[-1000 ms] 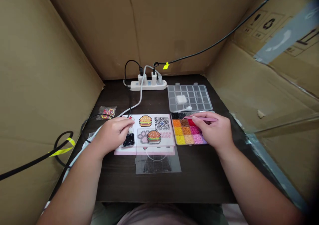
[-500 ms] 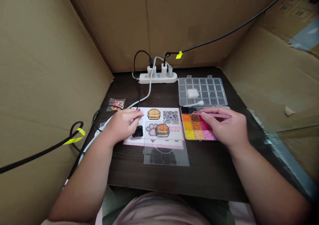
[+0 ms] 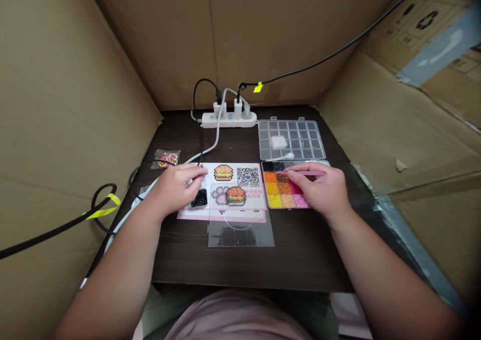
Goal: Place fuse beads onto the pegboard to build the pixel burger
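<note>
My right hand [image 3: 322, 188] holds pink tweezers [image 3: 305, 173], their tip over the red and brown cells of a bead box [image 3: 277, 199] full of coloured beads. My left hand [image 3: 176, 187] rests on the left end of a printed pattern card [image 3: 240, 175], fingers curled on a small clear tray of black beads [image 3: 199, 198]. On the card lies a finished burger bead piece [image 3: 236, 195]. A clear pegboard [image 3: 240, 234] sits in front of the card, with dark beads on it.
The open lid [image 3: 293, 139] of the bead box lies behind it, a small white piece inside. A white power strip [image 3: 229, 120] with plugs stands at the back. Cables [image 3: 112, 207] trail at left beside a small bag of rings [image 3: 166, 158]. Cardboard walls [image 3: 67, 104] enclose the dark table.
Both hands stay where they were on the tray and the bead box. The view has shifted slightly with head movement; the tweezers remain over the box.
</note>
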Demonstrator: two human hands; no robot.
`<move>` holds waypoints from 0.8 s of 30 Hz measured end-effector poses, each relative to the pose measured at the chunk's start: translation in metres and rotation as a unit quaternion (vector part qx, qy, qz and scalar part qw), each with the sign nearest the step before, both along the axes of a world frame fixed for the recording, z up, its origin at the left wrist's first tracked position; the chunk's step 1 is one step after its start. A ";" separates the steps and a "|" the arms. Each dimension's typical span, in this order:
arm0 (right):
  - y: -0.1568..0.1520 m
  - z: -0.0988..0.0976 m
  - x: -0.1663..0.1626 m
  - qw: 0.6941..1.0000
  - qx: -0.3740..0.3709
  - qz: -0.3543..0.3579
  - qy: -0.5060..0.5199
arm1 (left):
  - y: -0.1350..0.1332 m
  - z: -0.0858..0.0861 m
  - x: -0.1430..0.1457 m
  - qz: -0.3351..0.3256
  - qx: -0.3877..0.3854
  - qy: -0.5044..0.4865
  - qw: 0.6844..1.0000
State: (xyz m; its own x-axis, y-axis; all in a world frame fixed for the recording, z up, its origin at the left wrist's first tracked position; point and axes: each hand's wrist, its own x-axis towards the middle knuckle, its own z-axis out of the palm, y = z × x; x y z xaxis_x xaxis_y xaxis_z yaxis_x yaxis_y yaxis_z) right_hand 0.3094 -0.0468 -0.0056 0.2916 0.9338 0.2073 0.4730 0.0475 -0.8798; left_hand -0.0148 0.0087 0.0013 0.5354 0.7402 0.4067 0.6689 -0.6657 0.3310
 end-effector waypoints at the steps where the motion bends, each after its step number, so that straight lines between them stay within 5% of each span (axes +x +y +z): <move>1: 0.000 0.000 0.000 1.000 -0.002 -0.001 -0.003 | 0.000 0.000 0.000 -0.002 0.004 -0.001 1.000; 24: 0.003 0.002 0.001 1.000 0.002 0.011 -0.003 | -0.002 0.001 0.000 0.013 -0.030 -0.006 0.999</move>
